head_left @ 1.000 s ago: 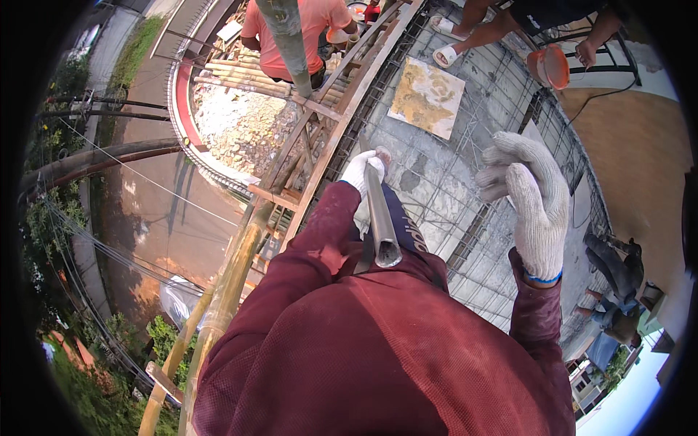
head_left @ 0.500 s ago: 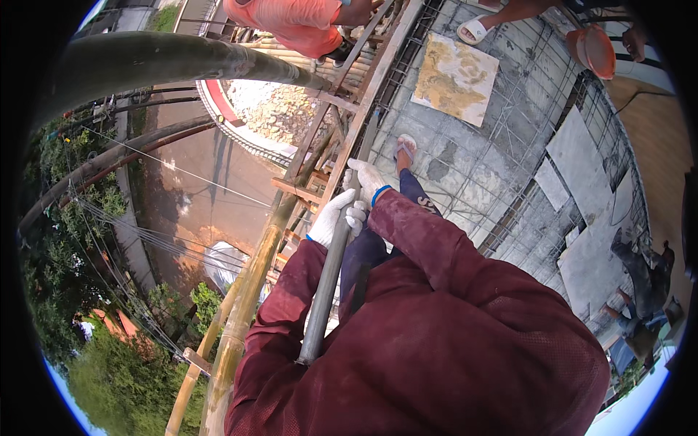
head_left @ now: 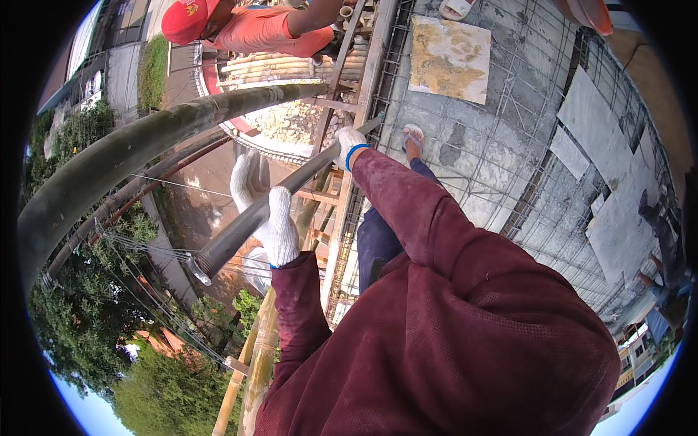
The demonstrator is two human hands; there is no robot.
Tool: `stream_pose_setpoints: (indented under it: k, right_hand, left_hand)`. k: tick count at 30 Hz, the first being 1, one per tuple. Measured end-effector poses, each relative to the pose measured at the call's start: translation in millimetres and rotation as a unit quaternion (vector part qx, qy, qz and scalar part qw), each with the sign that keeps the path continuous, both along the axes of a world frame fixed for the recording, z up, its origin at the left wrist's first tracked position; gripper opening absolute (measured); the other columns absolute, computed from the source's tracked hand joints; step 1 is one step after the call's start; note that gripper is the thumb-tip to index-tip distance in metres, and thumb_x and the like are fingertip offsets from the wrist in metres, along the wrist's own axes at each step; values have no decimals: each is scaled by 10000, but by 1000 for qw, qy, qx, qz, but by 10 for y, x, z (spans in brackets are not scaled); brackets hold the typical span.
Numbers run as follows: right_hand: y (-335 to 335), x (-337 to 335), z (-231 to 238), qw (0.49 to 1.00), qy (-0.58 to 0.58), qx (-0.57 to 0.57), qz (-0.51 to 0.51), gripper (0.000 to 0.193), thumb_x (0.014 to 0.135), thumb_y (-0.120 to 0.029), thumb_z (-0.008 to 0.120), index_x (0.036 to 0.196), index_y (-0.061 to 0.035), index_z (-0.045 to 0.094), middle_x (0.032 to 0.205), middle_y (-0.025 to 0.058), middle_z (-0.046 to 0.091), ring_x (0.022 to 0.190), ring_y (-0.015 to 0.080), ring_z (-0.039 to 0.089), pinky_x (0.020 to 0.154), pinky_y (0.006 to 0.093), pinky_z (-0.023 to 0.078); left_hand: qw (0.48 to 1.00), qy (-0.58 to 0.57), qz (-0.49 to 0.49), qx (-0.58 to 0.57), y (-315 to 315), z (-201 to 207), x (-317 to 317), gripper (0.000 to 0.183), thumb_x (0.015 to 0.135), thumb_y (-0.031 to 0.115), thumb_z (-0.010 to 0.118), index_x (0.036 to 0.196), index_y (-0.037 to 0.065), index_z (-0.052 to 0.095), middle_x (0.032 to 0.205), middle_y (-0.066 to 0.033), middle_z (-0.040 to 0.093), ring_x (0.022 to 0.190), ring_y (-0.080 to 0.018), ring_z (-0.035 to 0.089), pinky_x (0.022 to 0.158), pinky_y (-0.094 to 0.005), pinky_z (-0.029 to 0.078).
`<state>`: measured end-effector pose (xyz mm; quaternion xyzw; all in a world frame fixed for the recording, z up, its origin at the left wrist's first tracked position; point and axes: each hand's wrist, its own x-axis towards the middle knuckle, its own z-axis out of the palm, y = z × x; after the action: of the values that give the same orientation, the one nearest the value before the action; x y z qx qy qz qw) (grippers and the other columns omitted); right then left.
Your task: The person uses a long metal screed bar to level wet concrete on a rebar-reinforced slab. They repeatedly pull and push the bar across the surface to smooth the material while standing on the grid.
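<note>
A grey metal pipe slants across in front of me, its near-left end out beyond the edge and its far end above the rebar mesh. My right hand, in a white knit glove with a blue cuff, is closed round it near the far end. Lower down, my left hand, gloved alike, cradles the pipe between thumb and fingers in a loose hold. The left fingers show beyond the pipe; the palm is partly hidden behind it.
A wooden edge beam runs along the rebar-covered slab. A thick pole arches across the left, near bamboo poles and overhead wires. A person in an orange shirt works at the far left. A stained board lies on the mesh.
The pipe has swung from near upright along my body to a slant out to the left. My left hand has moved left and loosened; my right hand has shifted slightly. The person in orange has moved.
</note>
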<state>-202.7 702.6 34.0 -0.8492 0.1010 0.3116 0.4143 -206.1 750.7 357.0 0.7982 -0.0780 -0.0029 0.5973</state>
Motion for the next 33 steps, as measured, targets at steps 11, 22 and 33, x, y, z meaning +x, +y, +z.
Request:
stream_pose_setpoints:
  k: [11,22,33]
  right_hand:
    - [-801,-134,1174,667,192,417,-588,396,991,-382,563,1334,-185,546,908,50,638,758,211,659,679,423,592]
    - [-1080,48,1383,948,-97,9,-303,740,785,-384,754,1464,-195,531,1423,202,486,1332,397,467,1115,472,425]
    - [-1017,723,986,926,-114,-6,-360,336,855,-252,722,1159,-121,667,1200,166,669,1192,380,596,1025,483,493]
  left_hand:
    - [971,10,-74,-228,-412,-6,223,436,1061,441,553,796,97,526,653,-13,400,624,-202,437,691,-411,434]
    - [984,37,-19,-172,-857,10,1446,478,1033,467,626,780,71,543,693,-53,522,665,-208,536,723,-414,497]
    - [971,96,-61,-210,-906,-259,1822,478,1030,493,617,805,91,491,735,-25,468,729,-202,503,847,-462,495]
